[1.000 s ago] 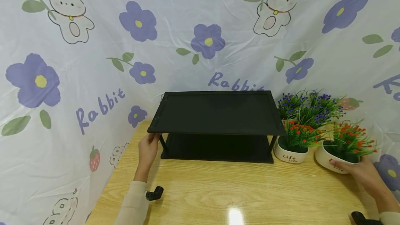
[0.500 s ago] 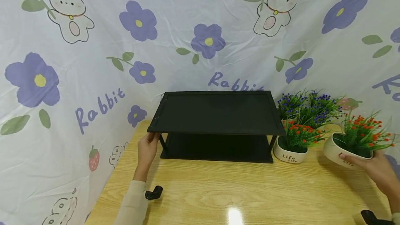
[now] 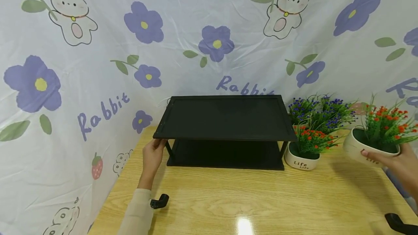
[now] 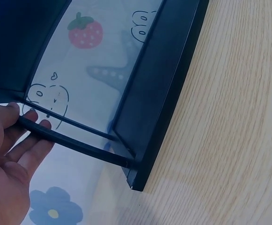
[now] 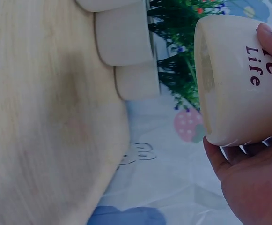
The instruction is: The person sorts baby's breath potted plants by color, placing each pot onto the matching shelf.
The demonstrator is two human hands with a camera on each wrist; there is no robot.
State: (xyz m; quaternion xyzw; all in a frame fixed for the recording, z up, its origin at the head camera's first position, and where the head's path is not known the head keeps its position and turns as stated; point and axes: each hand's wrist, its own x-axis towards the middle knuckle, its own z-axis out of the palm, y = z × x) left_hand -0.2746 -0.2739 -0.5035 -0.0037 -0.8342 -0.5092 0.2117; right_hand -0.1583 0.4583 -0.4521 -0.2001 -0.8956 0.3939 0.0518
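Note:
A black two-tier shelf [image 3: 225,117] stands at the back of the table. At its left end my left hand [image 3: 152,158] grips the frame; in the left wrist view the thumb and fingers [image 4: 38,152] close about a thin black post [image 4: 79,145]. Off to the right, my right hand [image 3: 403,164] holds a white oval flowerpot [image 3: 354,148] with red artificial flowers, raised above the table. Its thumb lies on the front by the "Life" lettering. The right wrist view shows the pot's underside [image 5: 208,84], with fingers behind it.
Against the shelf's right end sits a similar white pot [image 3: 302,162] with red flowers. Purple-flowered plants [image 3: 333,113] stand behind it. The wooden table [image 3: 212,198] meets a rabbit-print cloth [image 3: 183,17] at the back and left.
My right hand has lifted the red-flowered flowerpot off the table, moving it up and to the right. My left hand stays on the shelf.

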